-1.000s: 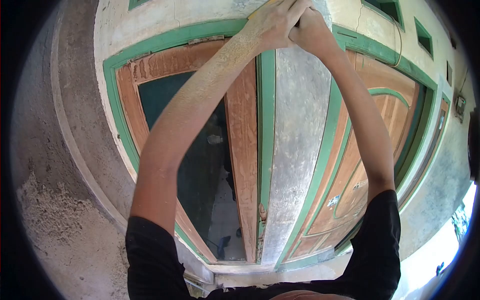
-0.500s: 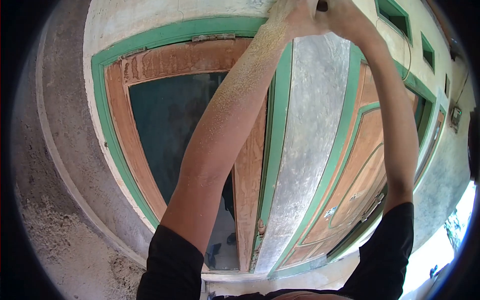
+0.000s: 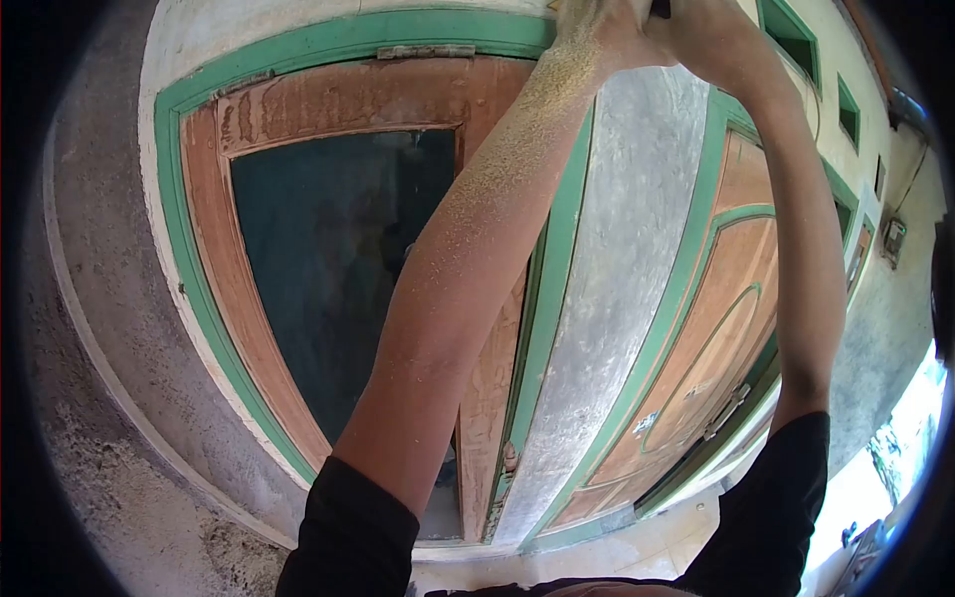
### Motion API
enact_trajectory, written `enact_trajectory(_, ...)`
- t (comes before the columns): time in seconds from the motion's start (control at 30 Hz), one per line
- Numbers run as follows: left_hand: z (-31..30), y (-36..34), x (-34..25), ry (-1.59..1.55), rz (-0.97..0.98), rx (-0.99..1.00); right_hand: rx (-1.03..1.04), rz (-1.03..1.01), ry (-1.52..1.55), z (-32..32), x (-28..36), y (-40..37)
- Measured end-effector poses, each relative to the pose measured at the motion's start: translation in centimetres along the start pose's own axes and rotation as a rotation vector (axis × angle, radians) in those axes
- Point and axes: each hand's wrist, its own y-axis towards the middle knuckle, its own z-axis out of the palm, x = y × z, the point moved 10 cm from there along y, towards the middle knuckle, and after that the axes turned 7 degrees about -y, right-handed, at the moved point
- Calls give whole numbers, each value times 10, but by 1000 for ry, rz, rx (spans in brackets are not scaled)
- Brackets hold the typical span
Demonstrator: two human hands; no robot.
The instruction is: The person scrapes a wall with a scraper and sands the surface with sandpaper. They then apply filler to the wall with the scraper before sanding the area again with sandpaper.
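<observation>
Both arms reach up to the top edge of the head view. My left hand (image 3: 612, 32) is cut off there at the wrist and back of the hand, and its fingers are out of sight. Close beside it, my right hand (image 3: 708, 38) is cropped the same way. A small dark patch shows between the two, too little of it to name. Pale yellowish dust coats my left wrist and forearm (image 3: 487, 184). Behind the hands are the green window frame (image 3: 328, 42) and a grey plastered pillar (image 3: 637, 219). Whatever the hands hold or touch is hidden.
A bare-wood window sash (image 3: 343, 98) with dark glass (image 3: 328, 259) stands behind my left arm. Right of the pillar is a wooden door (image 3: 686, 368) with green trim. Small green-framed vents (image 3: 849, 109) line the upper right wall. A rough grey wall (image 3: 99, 298) is at left.
The view has shifted, so the window sits higher and further left. Both hands have moved slightly right in the picture and stay close together at the top edge.
</observation>
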Motion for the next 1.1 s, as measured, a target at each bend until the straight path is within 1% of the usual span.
enact_trajectory(0.07,-4,0,-2,-31,16,-37,-23,-8,-9,-4,5,1)
enact_trajectory(0.13,-5,0,-1,-47,23,-45,71,62,-34,1,3,6)
enact_trajectory(0.17,-5,0,-1,-63,33,-52,72,62,-38,-1,6,4)
enact_trajectory(0.23,-6,0,1,-59,22,-61,-73,7,-103,-20,20,-6)
enact_trajectory(0.3,-10,3,2,-51,15,-73,-89,-1,-92,-25,25,-9)
enact_trajectory(0.37,-9,8,5,-8,-27,-42,-102,-3,-84,-31,25,-1)
enact_trajectory(0.43,-9,10,4,-33,-22,-39,125,103,75,-12,9,12)
enact_trajectory(0.47,-9,8,2,-47,-14,-36,10,-113,59,-26,27,-4)
enact_trajectory(0.5,-9,5,1,-57,-20,-38,20,-111,54,-21,25,-5)
enact_trajectory(0.57,2,-2,1,53,-95,97,58,132,69,0,-2,-1)
enact_trajectory(0.63,0,4,3,88,-106,110,12,123,104,-2,-1,5)
enact_trajectory(0.73,4,8,6,126,-147,148,50,150,127,-3,-7,3)
enact_trajectory(0.8,2,5,4,151,-165,163,26,121,202,2,-8,2)
enact_trajectory(0.93,6,3,8,194,-161,189,-5,115,153,-6,-4,-1)
enact_trajectory(1.0,4,1,7,175,-164,182,219,137,265,2,2,-4)
enact_trajectory(1.03,3,1,7,181,-164,183,217,134,269,4,2,-4)
enact_trajectory(1.1,2,0,4,166,-144,177,116,148,205,2,-2,-5)
